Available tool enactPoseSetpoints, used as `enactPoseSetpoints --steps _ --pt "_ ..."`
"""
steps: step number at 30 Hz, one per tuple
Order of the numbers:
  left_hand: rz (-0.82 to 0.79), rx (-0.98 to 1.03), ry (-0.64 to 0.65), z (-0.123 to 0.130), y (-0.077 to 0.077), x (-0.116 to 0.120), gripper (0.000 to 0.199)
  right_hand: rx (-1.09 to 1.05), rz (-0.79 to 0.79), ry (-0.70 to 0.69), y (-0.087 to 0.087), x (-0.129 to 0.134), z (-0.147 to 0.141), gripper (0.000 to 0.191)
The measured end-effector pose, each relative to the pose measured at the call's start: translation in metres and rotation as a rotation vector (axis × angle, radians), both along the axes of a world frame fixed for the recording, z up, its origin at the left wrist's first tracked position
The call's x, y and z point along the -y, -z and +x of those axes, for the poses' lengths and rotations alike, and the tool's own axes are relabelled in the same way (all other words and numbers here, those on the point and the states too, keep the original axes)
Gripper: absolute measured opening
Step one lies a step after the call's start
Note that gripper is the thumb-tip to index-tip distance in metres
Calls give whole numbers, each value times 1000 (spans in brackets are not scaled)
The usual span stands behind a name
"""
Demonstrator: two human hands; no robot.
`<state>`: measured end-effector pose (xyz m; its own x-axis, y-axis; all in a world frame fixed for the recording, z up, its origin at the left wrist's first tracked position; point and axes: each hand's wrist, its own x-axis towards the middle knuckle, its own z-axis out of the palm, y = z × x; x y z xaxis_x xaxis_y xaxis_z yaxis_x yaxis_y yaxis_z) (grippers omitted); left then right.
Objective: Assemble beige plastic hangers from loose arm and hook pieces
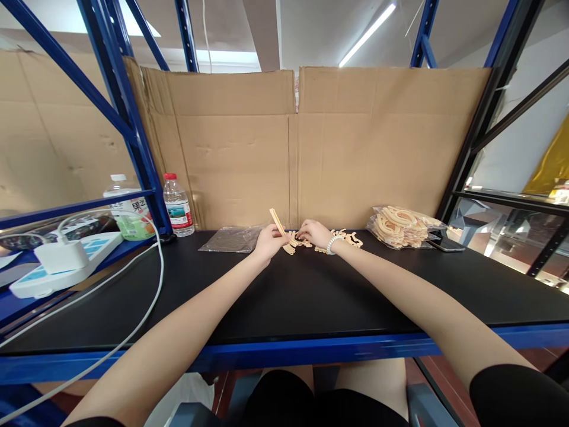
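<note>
My left hand (269, 241) is closed around a pale, flat wooden-looking strip (278, 222) that sticks up past the fingers. Just right of it, my right hand (315, 233), with a beaded bracelet (334, 242) at the wrist, reaches palm down over small pale curved pieces. Its fingers are bent and close together at the pieces; what they pinch, if anything, is too small to make out. More of the pale cut-out pieces (351, 238) lie spread behind and right of this hand. A clear flat plastic bag (232, 239) lies left of my left hand.
A clear bag full of pale pieces (400, 227) sits at the right, with a phone (447, 243) beside it. Water bottle (178, 204), power strip (66, 264) and white cable (160, 279) are at the left. A cardboard wall (235, 154) closes off the back of the black tabletop (275, 308).
</note>
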<state>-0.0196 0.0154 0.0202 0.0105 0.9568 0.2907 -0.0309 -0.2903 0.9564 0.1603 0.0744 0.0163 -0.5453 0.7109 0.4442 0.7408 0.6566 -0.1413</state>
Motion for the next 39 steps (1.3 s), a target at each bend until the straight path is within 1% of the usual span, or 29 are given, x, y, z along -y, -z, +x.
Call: enactPoseSetpoints --steps 3,5,7,9,12,16,20,24,28,30,33,35,37,39 --pt "-29 8 21 0 -3 4 30 -75 52 22 -10 5 5 22" --pt "-56 13 30 1 -4 6 27 -165 119 35 -16 9 11 26" --pt "-80 18 40 2 -5 8 26 -255 176 37 -21 12 15 26" --pt "-98 29 46 3 -6 9 25 -276 192 24 -24 15 18 23" --pt "-128 53 37 2 -6 9 21 -128 163 -27 -26 15 14 24" --pt "-166 87 -5 -2 -6 5 20 85 136 -102 -26 10 -1 24" --pt "-205 112 -57 -9 -5 -1 18 145 111 -132 -25 5 -12 17" --pt "-223 128 -91 -14 -5 -7 16 84 131 -111 -22 9 -11 23" --pt "-228 112 -99 -17 -4 -10 15 -65 172 -31 -21 18 5 24" --pt "-234 97 -91 -18 -4 -9 16 -229 158 26 -19 24 17 22" --pt "-231 72 -41 -17 -5 -4 16 -689 11 86 -10 35 38 14" --pt "-225 40 6 -12 -7 2 17 -951 -99 99 -1 44 49 20" --pt "-215 -22 64 -4 -8 11 20 -1111 -208 103 8 53 57 28" --pt "-187 -97 131 7 -8 20 21 -1256 -356 99 15 61 61 32"
